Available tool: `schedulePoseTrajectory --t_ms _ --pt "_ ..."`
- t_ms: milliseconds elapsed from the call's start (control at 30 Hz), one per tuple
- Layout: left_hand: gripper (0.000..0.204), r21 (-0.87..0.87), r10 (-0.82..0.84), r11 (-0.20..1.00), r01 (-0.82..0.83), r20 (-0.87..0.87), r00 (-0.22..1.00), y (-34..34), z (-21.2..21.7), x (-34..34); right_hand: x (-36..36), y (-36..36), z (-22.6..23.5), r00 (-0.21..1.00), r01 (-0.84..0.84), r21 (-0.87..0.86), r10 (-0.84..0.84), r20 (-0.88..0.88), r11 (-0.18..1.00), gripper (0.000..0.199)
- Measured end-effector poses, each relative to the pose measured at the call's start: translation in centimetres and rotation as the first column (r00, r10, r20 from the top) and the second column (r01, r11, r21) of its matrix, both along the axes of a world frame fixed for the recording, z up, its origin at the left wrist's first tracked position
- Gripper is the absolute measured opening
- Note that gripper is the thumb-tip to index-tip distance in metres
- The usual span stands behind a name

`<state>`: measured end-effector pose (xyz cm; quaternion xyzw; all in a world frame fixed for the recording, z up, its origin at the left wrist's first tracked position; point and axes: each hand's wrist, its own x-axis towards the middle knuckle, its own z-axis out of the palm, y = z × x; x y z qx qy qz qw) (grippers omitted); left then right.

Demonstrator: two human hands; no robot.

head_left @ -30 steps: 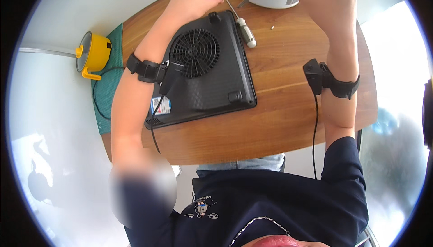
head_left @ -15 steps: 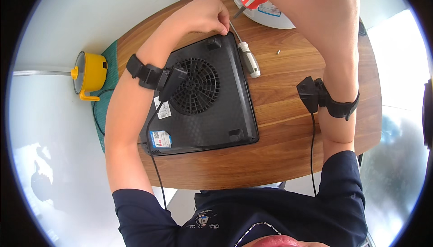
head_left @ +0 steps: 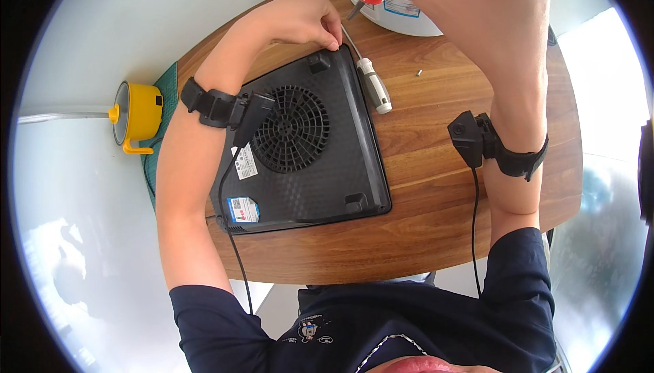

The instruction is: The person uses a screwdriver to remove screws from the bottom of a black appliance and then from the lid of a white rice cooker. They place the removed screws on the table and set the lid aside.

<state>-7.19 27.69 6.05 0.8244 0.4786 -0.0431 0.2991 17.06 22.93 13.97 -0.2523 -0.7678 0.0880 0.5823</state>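
Labels and lettering show in several places, the fine print too small to read.
On the black appliance point(head_left: 317, 192), a white label point(head_left: 244, 162) with rows of dark print sits beside the round grille point(head_left: 289, 128); nearer the person, a blue-and-white sticker point(head_left: 243, 210) bears a square dotted code and a small red mark (the code is the plainest sign here). The white container point(head_left: 426, 28) at the far side of the worktop point(head_left: 436, 175) carries a blue-edged label point(head_left: 401, 6) with lines of print. On the dark shirt point(head_left: 436, 318), a small printed motif point(head_left: 310, 331) has pale lettering around it.
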Motion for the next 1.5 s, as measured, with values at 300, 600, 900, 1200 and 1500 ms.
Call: schedulePoseTrajectory --t_ms 300,600,900,1200,1500 --pt "0.021 0.067 0.004 0.998 -0.005 0.019 1.000 0.0 -0.6 0.7 -0.3 0.2 -0.2 0.999 0.042 -0.015 -0.041 0.020 0.999 0.029" --pt "0.015 -0.033 0.071 0.997 -0.073 -0.073 0.995 0.7 0.1 2.6 0.5 -1.4 1.6 0.991 0.110 0.001 -0.109 0.079 0.994 0.029" --pt "0.015 -0.019 0.154 0.988 -0.155 -0.054 0.987 0.5 -0.4 2.5 0.9 -0.6 1.4 0.993 0.116 -0.017 -0.116 0.025 0.993 0.028" --pt "0.020 0.378 0.031 0.924 -0.053 0.066 0.997 -5.2 -1.0 7.2 1.9 -0.4 1.6 0.989 0.145 -0.017 -0.146 -0.034 0.989 0.027" --pt "0.023 0.353 0.020 0.934 -0.059 0.111 0.994 -4.9 -4.9 11.9 3.1 -0.5 2.2 0.974 0.196 -0.035 -0.198 -0.107 0.980 0.026"
